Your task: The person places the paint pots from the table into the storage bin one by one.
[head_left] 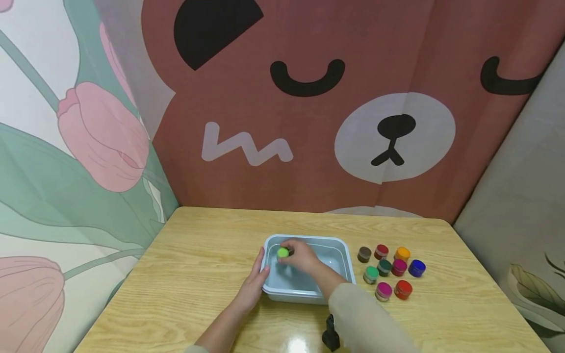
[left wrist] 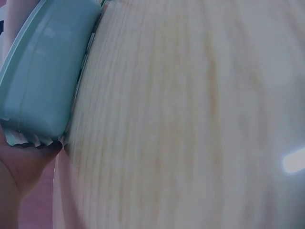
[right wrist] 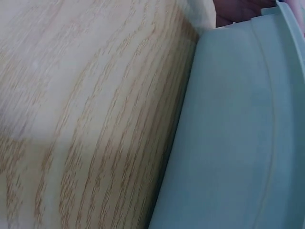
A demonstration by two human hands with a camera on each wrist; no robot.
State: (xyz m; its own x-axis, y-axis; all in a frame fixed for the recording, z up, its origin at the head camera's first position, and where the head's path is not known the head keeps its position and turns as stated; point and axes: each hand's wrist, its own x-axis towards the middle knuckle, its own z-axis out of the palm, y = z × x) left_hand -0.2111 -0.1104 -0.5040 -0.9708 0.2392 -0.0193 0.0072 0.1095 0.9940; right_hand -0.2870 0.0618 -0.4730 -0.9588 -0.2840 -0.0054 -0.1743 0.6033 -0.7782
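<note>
A light blue plastic tub (head_left: 340, 245) sits on the wooden table. Over its left part my right hand (head_left: 300, 257) pinches a small paint pot with a lime-green lid (head_left: 283, 252). My left hand (head_left: 252, 286) rests against the tub's left side, fingers straight along the outer wall and thumb at the rim. In the left wrist view, part of that hand (left wrist: 24, 164) touches the end of the tub (left wrist: 50, 71). The right wrist view shows the tub's outer wall (right wrist: 224, 124), with the green pot out of sight.
Right of the tub stand several small paint pots, among them a brown one (head_left: 364, 254), an orange one (head_left: 402, 253), a blue one (head_left: 417, 267) and a red one (head_left: 403, 289). Beside the right sleeve (head_left: 368, 318) is a small black object (head_left: 330, 336). A bear-print curtain (head_left: 309, 186) hangs behind the table.
</note>
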